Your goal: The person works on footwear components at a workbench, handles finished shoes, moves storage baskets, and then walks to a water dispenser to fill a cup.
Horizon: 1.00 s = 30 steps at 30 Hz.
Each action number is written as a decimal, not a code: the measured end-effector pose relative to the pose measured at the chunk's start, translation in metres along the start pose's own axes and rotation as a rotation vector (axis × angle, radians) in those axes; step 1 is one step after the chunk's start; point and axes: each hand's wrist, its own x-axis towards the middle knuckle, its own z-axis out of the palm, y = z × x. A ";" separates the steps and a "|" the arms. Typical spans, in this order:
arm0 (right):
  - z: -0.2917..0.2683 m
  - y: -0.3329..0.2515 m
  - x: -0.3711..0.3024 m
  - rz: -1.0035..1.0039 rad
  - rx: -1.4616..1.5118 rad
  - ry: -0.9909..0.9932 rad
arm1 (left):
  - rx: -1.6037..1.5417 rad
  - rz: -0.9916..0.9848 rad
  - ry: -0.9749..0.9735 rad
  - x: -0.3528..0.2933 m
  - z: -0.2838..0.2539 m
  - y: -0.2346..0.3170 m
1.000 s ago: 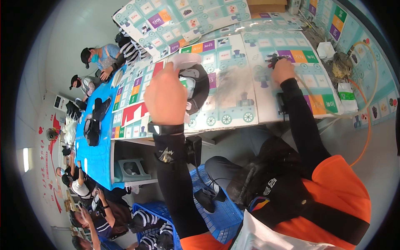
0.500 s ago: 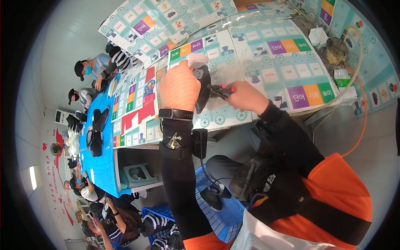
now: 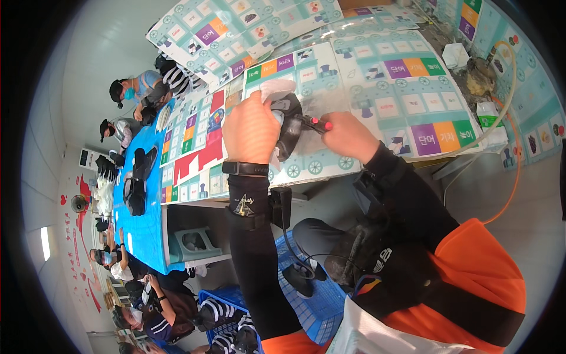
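Left hand [image 3: 252, 131]: fingers curled, I hold a black shoe [image 3: 290, 134].
Right hand [image 3: 352, 139]: I'm wrapped round a red-ended black tool [image 3: 311, 123].
Tool: pointed at the shoe.

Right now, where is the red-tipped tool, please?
Near the head view's centre, the tool is in the right hand, at the black piece's right edge.

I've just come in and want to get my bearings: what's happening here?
A person's left grip holds what looks like a dark shoe over a table with a patterned cover. The right grip holds a dark tool with red ends, its tip at the shoe's edge; whether it touches is hard to tell. To the left, other dark shoes lie on a blue table, with co-workers beside it.
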 end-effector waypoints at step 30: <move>-0.002 0.001 -0.008 -0.095 -0.064 -0.056 | -0.028 0.007 0.031 -0.010 0.002 0.000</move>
